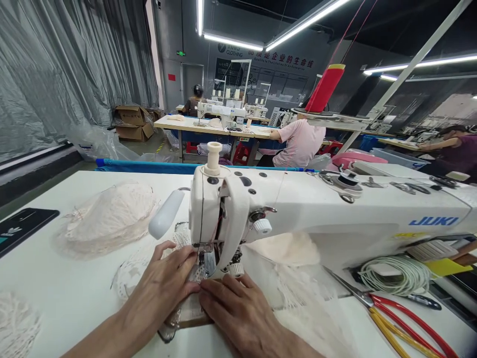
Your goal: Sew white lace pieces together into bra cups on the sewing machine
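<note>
Close under the needle end of a white JUKI sewing machine (328, 204), a pale, sheer lace piece (194, 306) lies on the table (89, 303), directly between and just beyond two bare hands. Its visible strip runs near to far, toward the presser-foot area; its full outline is hidden. The left hand (160, 278) flanks it on the left, the right hand (238, 303) on the near right, and neither is clearly nearer the needle. The left wrist angles in from the near left, thumb and forefinger spread apart, the thumb low by the lace and the forefinger up beside the machine's head. The right hand lies low, palm down, fingers close together and pointing left, tips almost meeting the left thumb; whether they pinch or merely press the fabric cannot be told.
</note>
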A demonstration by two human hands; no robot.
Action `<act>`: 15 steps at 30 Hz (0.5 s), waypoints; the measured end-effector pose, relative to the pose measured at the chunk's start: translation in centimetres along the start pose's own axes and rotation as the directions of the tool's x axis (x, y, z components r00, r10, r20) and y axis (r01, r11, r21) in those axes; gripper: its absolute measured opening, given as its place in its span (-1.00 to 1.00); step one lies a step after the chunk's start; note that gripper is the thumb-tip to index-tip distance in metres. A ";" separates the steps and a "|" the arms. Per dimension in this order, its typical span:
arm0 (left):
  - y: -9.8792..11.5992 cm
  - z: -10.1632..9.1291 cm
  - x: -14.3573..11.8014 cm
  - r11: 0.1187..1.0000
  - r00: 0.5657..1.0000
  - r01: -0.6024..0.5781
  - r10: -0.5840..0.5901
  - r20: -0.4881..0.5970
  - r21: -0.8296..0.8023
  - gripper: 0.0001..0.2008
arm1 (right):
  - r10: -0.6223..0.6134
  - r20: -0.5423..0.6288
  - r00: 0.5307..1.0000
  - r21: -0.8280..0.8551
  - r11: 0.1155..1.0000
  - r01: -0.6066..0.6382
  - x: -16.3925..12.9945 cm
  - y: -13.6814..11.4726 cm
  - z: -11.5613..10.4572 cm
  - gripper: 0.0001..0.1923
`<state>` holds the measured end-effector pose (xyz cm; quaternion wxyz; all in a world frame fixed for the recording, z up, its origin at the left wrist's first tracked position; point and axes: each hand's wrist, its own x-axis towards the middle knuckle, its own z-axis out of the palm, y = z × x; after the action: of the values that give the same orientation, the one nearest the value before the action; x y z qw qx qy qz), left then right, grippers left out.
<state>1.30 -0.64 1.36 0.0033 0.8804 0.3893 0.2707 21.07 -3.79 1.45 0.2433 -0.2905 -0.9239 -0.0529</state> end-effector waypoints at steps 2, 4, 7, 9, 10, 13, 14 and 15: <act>-0.3 -0.1 0.2 0.998 0.998 -0.056 0.057 -0.013 0.021 -0.91 | 0.008 -0.011 1.000 -0.020 1.000 -0.008 0.0 0.1 0.1 -0.78; -0.6 -0.1 0.4 0.995 0.995 -0.091 0.092 -0.043 0.028 -0.91 | 0.010 -0.017 1.000 -0.031 0.999 -0.011 0.0 0.1 0.1 -0.77; -0.7 0.0 0.5 0.996 0.996 -0.084 0.085 -0.024 0.024 -0.89 | 0.007 -0.019 1.000 -0.037 0.999 -0.007 0.0 0.2 0.0 -0.77; -0.7 0.2 0.2 0.993 0.994 -0.102 0.103 -0.024 0.053 -0.87 | 0.005 -0.019 1.000 -0.040 0.999 -0.006 0.0 0.2 -0.1 -0.77; -0.6 0.5 0.0 0.989 0.992 -0.117 0.121 -0.039 0.086 -0.86 | 0.004 -0.021 1.000 -0.039 0.999 -0.005 0.0 0.1 -0.1 -0.77; -0.4 1.2 -1.0 0.974 0.987 -0.134 0.148 -0.067 0.183 -0.76 | -0.008 -0.039 0.999 -0.040 0.999 0.006 0.1 0.0 -0.2 -0.78; -0.2 1.4 -1.3 0.974 0.987 -0.130 0.144 -0.067 0.184 -0.75 | -0.015 -0.050 0.999 -0.044 0.999 0.013 0.1 -0.1 -0.2 -0.77; -0.1 1.6 -1.7 0.978 0.989 -0.120 0.132 -0.062 0.171 -0.75 | -0.020 -0.062 0.998 -0.049 0.999 0.017 0.1 -0.1 -0.2 -0.77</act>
<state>1.09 -1.37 -0.87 -0.1016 0.8901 0.3538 0.2688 21.05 -3.92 1.70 0.2642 -0.2861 -0.9170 -0.0865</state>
